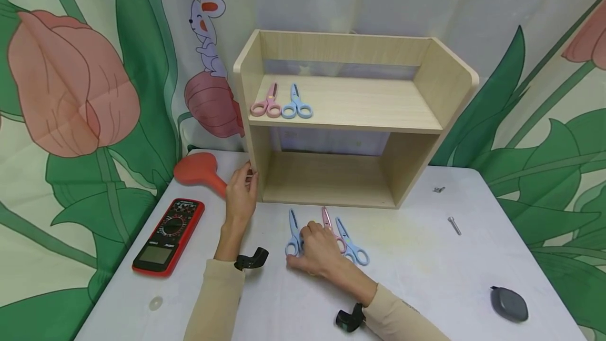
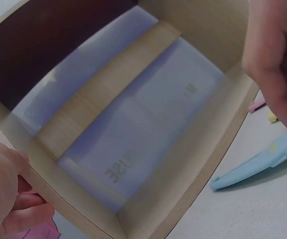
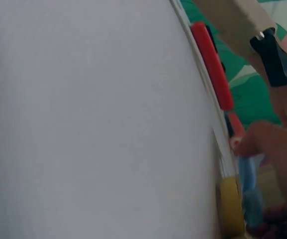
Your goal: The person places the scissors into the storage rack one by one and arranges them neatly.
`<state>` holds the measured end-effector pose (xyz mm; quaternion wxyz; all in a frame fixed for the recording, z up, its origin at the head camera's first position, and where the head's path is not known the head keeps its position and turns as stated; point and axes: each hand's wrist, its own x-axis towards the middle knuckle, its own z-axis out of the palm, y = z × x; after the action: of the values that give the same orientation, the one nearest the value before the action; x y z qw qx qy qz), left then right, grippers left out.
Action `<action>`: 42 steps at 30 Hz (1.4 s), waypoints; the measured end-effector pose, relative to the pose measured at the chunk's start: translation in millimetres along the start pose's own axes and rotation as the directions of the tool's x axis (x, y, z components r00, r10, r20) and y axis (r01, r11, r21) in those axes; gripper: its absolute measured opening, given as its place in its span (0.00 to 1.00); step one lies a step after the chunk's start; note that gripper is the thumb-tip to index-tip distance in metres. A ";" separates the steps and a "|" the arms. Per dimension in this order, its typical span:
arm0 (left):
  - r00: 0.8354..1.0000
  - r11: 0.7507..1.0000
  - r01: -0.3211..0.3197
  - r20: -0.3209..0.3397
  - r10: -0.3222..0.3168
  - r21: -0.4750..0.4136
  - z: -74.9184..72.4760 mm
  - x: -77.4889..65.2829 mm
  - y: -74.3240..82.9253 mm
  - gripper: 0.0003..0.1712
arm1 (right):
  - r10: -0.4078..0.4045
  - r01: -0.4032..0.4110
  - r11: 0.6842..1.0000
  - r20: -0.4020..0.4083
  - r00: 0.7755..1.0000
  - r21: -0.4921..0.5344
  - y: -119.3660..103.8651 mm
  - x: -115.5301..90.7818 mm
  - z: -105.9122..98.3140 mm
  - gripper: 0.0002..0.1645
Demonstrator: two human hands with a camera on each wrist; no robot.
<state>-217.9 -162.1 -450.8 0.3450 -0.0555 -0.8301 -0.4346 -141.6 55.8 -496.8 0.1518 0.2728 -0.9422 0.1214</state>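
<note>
My right hand [image 1: 322, 250] pinches the handle of a pair of blue scissors [image 1: 292, 228] lying on the table, its blades towards the shelf. The same scissors [image 2: 255, 167] show at the right of the left wrist view, under the right fingers. Just beyond that hand lie pink scissors [image 1: 326, 218] and a second blue pair [image 1: 351, 241], partly covered by it. My left hand [image 1: 241, 193] grips the front edge of the wooden shelf's [image 1: 331, 205] left side panel, fingers bent against its outer face. Pink scissors [image 1: 271, 101] and blue scissors [image 1: 296, 101] lie side by side on the upper board.
Left of the shelf are an orange-red paddle-shaped thing [image 1: 196, 169] and a red multimeter [image 1: 169, 236]. A clear disc [image 1: 155, 303] lies near the front left. On the right are small metal pieces [image 1: 438, 190], a bolt [image 1: 454, 226] and a dark grey case [image 1: 508, 304].
</note>
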 end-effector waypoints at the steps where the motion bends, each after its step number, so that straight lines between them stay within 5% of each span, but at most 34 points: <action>1: 1.000 1.000 0.001 0.001 -0.001 0.002 -0.2 -0.2 -0.2 0.18 | 0.007 -0.007 0.999 0.006 1.000 0.031 1.1 0.5 -1.0 0.31; 6: 1.000 1.000 0.018 0.010 -0.018 0.005 -0.7 -1.0 -1.9 0.19 | 0.025 -0.023 0.982 -0.007 1.000 0.187 5.1 4.2 -15.0 0.32; 11: 0.999 0.999 0.044 0.024 -0.044 0.006 -0.8 -0.8 -4.0 0.19 | -0.043 0.080 0.962 -0.143 0.989 0.262 4.8 12.5 -42.5 0.32; 19: 0.999 0.999 0.039 0.003 -0.040 0.019 -0.7 -0.4 -5.3 0.19 | -0.149 0.259 0.929 -0.374 0.915 0.264 3.1 40.7 -108.2 0.34; 27: 1.000 1.000 0.025 -0.007 -0.025 0.006 0.2 -0.1 -6.0 0.19 | -0.128 0.256 0.946 -0.494 0.860 0.199 13.6 75.0 -160.5 0.34; 34: 1.000 1.000 0.022 0.004 -0.022 0.005 0.9 -1.4 -6.2 0.19 | -0.042 0.163 0.965 -0.496 0.867 0.204 32.0 101.8 -186.6 0.34; 42: 0.999 0.999 0.033 0.014 -0.033 0.010 1.9 -0.7 -3.6 0.19 | 0.168 -0.103 0.966 -0.272 0.948 0.237 48.4 135.3 -216.1 0.36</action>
<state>-219.8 -162.7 -454.4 0.3321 -0.0430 -0.8354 -0.4358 -229.6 98.4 -256.4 0.2483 0.2014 -0.9072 0.2736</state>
